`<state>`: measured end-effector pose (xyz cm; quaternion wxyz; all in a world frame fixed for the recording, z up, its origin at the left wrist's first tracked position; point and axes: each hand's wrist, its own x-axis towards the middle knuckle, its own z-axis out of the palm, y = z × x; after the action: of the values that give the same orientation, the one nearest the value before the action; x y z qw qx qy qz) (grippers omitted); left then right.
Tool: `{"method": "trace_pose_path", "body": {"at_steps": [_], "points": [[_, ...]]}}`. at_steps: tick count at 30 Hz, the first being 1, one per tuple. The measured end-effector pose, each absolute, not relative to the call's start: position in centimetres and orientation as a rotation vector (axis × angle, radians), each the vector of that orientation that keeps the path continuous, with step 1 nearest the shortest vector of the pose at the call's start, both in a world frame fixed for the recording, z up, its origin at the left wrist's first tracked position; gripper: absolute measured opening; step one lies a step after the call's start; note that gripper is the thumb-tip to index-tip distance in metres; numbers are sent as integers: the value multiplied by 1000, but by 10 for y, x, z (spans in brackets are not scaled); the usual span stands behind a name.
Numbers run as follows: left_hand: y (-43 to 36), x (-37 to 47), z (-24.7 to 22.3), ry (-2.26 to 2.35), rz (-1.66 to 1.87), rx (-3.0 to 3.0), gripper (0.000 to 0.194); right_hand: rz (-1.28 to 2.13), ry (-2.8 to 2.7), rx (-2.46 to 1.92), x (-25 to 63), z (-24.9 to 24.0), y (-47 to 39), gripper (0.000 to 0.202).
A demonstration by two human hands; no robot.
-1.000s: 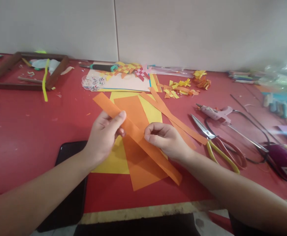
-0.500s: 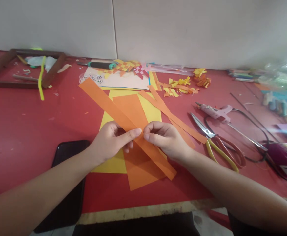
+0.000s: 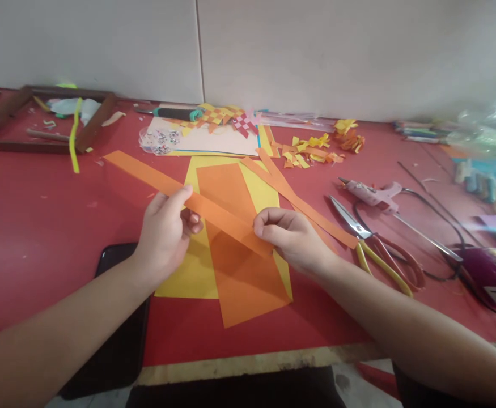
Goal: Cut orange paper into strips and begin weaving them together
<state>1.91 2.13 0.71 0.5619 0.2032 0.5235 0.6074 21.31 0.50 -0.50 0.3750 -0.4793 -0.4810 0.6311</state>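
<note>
A long orange paper strip (image 3: 222, 217) slants down to the right, held up between both hands. My left hand (image 3: 169, 226) pinches it near its middle, thumb on top and fingers beneath. Close to its lower right end, my right hand (image 3: 292, 238) grips the strip's edge between thumb and curled fingers. Below lies an orange paper sheet (image 3: 243, 294), partly shaded, on top of a yellow paper sheet (image 3: 188, 277). Two more orange strips (image 3: 311, 212) lie to the right of the sheets, crossing each other.
Scissors (image 3: 358, 224) and a pink glue gun (image 3: 373, 195) with its cord lie at right. A black phone (image 3: 111, 340) rests near the left forearm. At the back are a brown frame (image 3: 26, 148), a cutter knife (image 3: 175, 113) and paper scraps (image 3: 311, 150).
My left hand has slid left and up along the strip, away from the right hand. The strip has turned flatter and shifted left; my right hand has barely moved.
</note>
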Motion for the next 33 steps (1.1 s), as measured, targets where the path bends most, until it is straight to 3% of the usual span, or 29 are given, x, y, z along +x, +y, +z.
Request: {"method": "trace_pose_path", "body": {"at_steps": [12, 21, 28, 33], "points": [[24, 17, 9, 1211, 1521, 403, 15, 1705, -1001, -1156, 217, -2, 11, 12], [25, 13, 10, 1109, 1428, 257, 16, 1659, -1013, -1028, 221, -4, 9, 8], [26, 14, 12, 1006, 1320, 251, 26, 1445, -1492, -883, 219, -9, 2, 60], [21, 16, 9, 916, 1286, 393, 16, 1466, -1496, -885, 221, -14, 0, 55]]}}
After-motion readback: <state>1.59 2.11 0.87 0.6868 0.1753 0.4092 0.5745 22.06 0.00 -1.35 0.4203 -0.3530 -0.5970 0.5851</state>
